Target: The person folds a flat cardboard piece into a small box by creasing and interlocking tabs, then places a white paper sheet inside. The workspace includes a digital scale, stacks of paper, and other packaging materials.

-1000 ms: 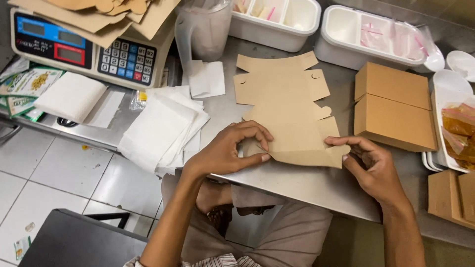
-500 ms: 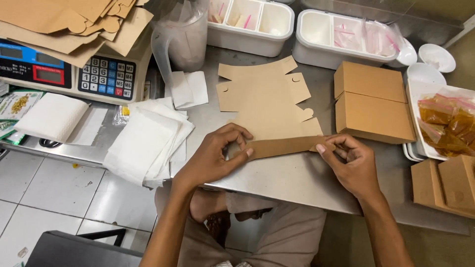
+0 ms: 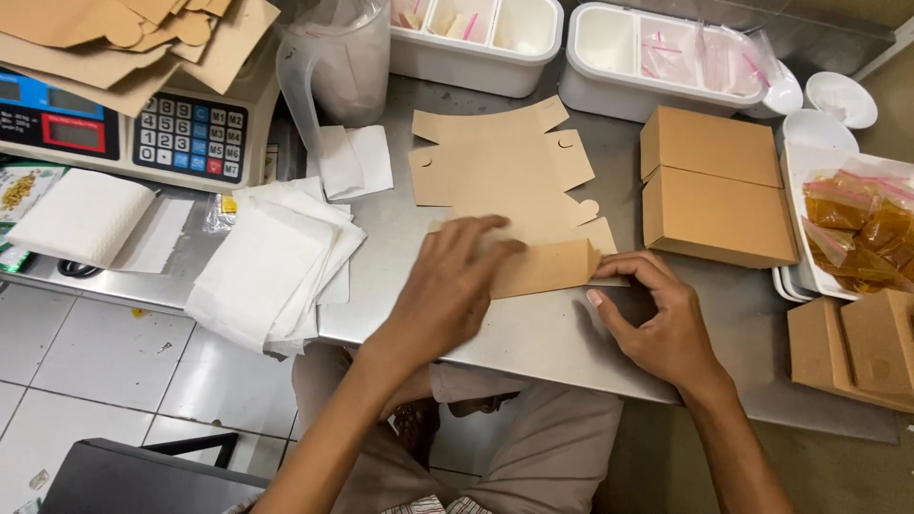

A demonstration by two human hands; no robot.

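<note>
I'm pressing my left hand (image 3: 447,290) flat on the folded flap of the brown cardboard blank (image 3: 514,195) — lying on the steel counter (image 3: 533,333) — while my right hand (image 3: 657,319) is pinching its corner to keep the crease straight.

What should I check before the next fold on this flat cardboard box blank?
1. Left hand flat on the cardboard blank: ok.
2. Right hand fingertips at the folded flap end: ok.
3. Crease straight along its length: cannot tell, left hand covers part.
4. Blank lying on the steel table, not over its edge: ok.
5. Finished boxes clear of the blank: ok.
</note>
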